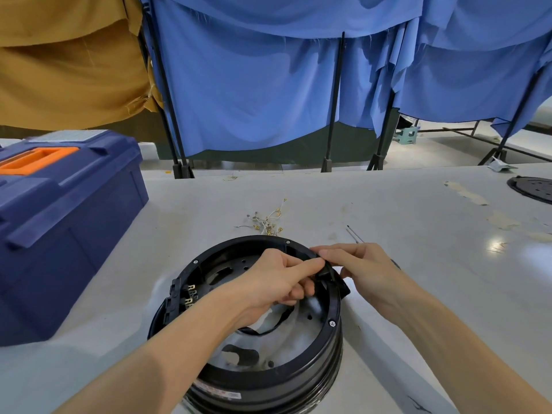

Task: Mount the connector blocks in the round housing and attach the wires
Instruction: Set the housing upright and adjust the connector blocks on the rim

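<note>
Both at the rim now: left grip point(280, 279) and right grip point(360, 265) pinch a black connector block point(342, 286) against the round housing point(263, 376) wall; wires point(268, 222) lie beyond on the desk point(418, 234).

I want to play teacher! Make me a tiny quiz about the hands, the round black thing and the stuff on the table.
1. True or false: the loose wires lie inside the round housing.
2. What colour is the handle of the toolbox? A) green B) orange C) white
3. Fill in: the left hand and the right hand both pinch a connector block at the housing's ____ side.

Key: 1. False, they lie on the table behind it. 2. B. 3. right.
</note>
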`<move>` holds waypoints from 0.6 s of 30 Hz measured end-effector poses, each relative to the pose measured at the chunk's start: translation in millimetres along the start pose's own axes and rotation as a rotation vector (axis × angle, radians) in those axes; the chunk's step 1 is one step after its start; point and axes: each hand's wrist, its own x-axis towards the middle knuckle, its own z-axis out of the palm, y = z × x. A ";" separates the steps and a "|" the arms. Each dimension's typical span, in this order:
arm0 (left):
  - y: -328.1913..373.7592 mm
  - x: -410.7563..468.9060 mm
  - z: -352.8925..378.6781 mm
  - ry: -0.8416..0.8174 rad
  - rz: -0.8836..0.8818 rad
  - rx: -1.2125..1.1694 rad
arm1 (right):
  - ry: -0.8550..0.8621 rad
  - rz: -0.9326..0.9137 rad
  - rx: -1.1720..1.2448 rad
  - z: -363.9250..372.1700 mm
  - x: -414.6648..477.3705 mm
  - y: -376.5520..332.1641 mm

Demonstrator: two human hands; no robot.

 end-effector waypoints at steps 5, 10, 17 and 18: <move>0.3 -0.7 1.4 -0.032 -0.021 -0.019 | 0.059 0.008 0.232 14.2 -5.1 8.9; 0.6 -0.6 2.2 -0.055 -0.022 -0.002 | 0.081 -0.015 0.267 18.3 -8.5 8.8; -0.8 0.6 2.6 -0.072 -0.031 -0.008 | 0.134 -0.047 0.247 21.0 -9.7 10.2; -0.7 0.3 2.9 -0.073 -0.030 -0.008 | 0.125 -0.045 0.260 20.6 -10.2 11.3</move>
